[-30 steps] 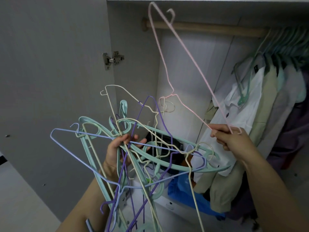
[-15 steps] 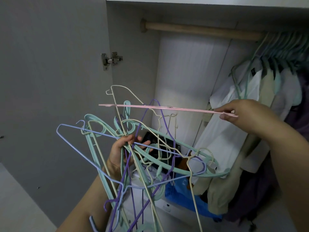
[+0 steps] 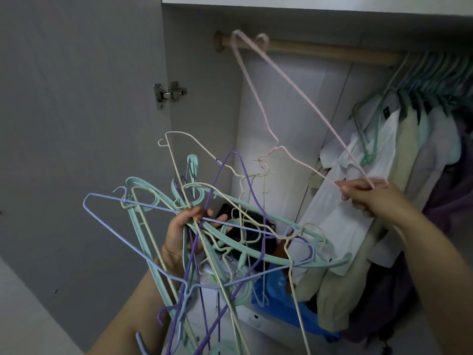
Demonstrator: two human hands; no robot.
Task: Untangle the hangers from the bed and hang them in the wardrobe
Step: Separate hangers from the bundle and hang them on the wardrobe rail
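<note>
Gripping one corner of the pink hanger point(image 3: 289, 90) between curled fingers, my right hand point(image 3: 368, 198) has dropped lower and further right than it was half a second ago. Then the hanger lay flat and level in front of me; now it stands tilted up, its far end raised to the wooden rail point(image 3: 320, 51) near the rail's left end. Its hook point(image 3: 263, 41) shows against the rail, though I cannot tell whether it is caught over it or only in front. My left hand point(image 3: 183, 226) holds the tangled bunch of hangers point(image 3: 230, 239) much as before, fingers closed around several green, cream and purple wires where they cross, low in front of the open wardrobe. The bunch has barely shifted. Shirts on green hangers point(image 3: 384, 155) hang at the right end of the rail, well apart from the pink hanger's top. The door hinge point(image 3: 170, 94) sits on the wardrobe's left wall.
</note>
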